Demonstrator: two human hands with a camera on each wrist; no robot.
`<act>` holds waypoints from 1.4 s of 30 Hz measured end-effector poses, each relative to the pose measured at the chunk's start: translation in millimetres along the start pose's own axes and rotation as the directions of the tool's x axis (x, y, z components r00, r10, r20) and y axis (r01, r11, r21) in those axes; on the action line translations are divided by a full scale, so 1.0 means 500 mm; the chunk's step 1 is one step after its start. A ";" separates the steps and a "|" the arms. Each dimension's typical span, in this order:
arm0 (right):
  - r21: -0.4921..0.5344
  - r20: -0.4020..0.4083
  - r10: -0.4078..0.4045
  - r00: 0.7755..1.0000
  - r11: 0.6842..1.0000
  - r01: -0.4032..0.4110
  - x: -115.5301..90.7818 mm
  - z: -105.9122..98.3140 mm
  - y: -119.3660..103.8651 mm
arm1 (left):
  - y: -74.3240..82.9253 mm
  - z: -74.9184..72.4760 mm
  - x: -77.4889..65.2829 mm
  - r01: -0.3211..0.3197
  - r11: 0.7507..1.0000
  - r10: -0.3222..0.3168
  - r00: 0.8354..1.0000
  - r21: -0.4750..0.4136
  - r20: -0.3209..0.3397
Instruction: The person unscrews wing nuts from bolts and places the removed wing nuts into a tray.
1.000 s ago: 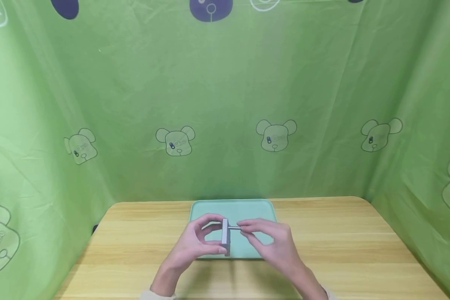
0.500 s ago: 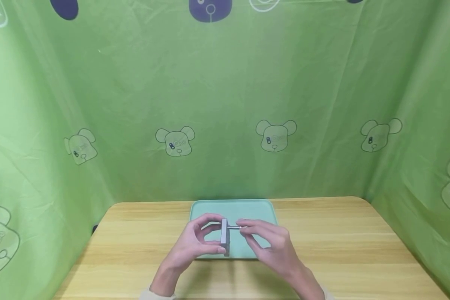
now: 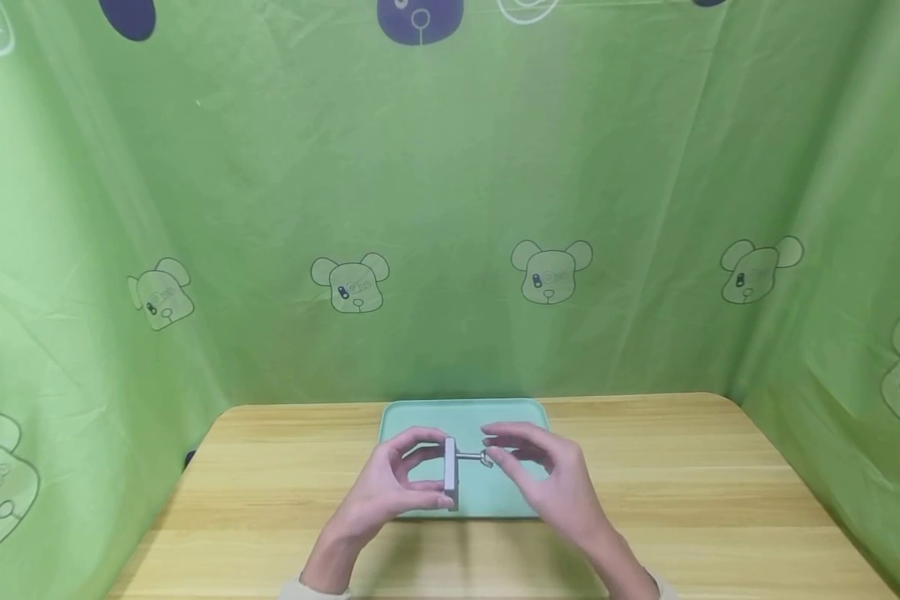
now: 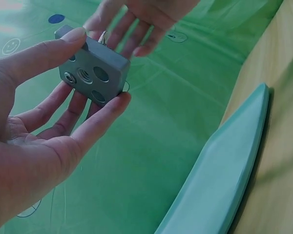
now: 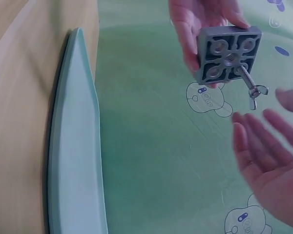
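Observation:
My left hand (image 3: 390, 483) grips a grey square block (image 5: 229, 53) by its edges, thumb on one side and fingers on the other. The block's ribbed back, with several round holes, shows in the right wrist view. From one corner hole a silver wing bolt (image 5: 251, 87) sticks out, its threaded shank in the hole and its wings at the outer end. In the left wrist view the smoother face (image 4: 83, 63) has a threaded hole in the middle. My right hand (image 5: 271, 161) is spread around the wings without gripping them, fingers relaxed and a small gap apart.
Below the hands a mint-green tray (image 3: 465, 408) lies on the light wooden table (image 3: 645, 467). A green curtain (image 3: 450, 167) with bear-head prints stands behind the table and along both sides.
The right fingers pinched the wing bolt's end earlier; now they have let go and opened around it, leaving the wings visible. The left hand and block have stayed in place.

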State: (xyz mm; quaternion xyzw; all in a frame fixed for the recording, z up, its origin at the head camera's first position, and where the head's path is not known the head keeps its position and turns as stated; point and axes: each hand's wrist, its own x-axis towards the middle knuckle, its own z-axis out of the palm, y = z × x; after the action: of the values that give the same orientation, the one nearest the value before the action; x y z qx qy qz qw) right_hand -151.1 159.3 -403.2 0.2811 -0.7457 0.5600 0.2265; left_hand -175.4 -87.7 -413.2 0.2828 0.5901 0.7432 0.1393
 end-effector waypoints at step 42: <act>0.136 0.104 0.381 0.919 0.909 -0.393 -0.001 -0.002 -0.018 | -0.011 0.011 0.004 -0.001 0.998 0.003 1.000 0.063 -0.030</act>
State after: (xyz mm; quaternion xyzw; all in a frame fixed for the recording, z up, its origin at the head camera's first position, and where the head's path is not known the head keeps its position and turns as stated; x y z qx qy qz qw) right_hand -144.8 158.5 -397.1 0.1652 -0.7489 0.6389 0.0603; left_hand -174.7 -80.9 -417.3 0.2767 0.6149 0.7286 0.1206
